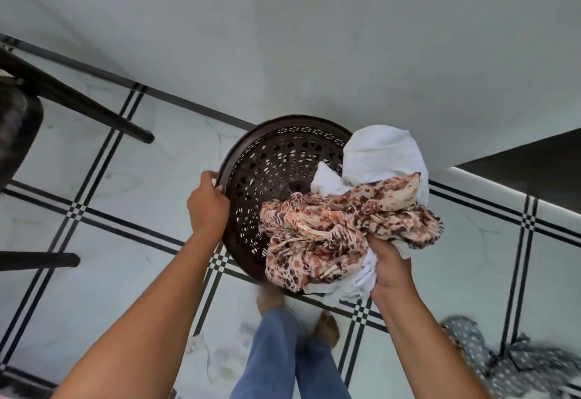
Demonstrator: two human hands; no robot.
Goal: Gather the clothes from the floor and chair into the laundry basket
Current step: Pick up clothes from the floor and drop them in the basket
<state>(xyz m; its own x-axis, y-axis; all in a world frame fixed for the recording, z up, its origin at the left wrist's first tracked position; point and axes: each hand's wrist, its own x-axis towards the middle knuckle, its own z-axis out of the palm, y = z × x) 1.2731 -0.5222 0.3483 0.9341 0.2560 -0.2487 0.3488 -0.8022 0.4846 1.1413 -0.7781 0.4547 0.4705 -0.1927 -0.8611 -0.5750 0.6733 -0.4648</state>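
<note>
On the tiled floor (132, 178) the basket (261, 172) is sitting empty, left hand (207, 206) gripping its rim, right hand (388, 268) clutching the clothes (330, 232) over it, a dotted garment (490, 357) lying uncollected.

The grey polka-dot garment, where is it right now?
In the head view the grey polka-dot garment lies on the tiled floor at bottom right, beyond the right forearm, apart from the laundry basket.

The laundry basket (267, 175) stands on the floor (141, 272) against the wall (314, 37), chair (47, 99) to its left, another garment (509, 364) lying lower right.
</note>
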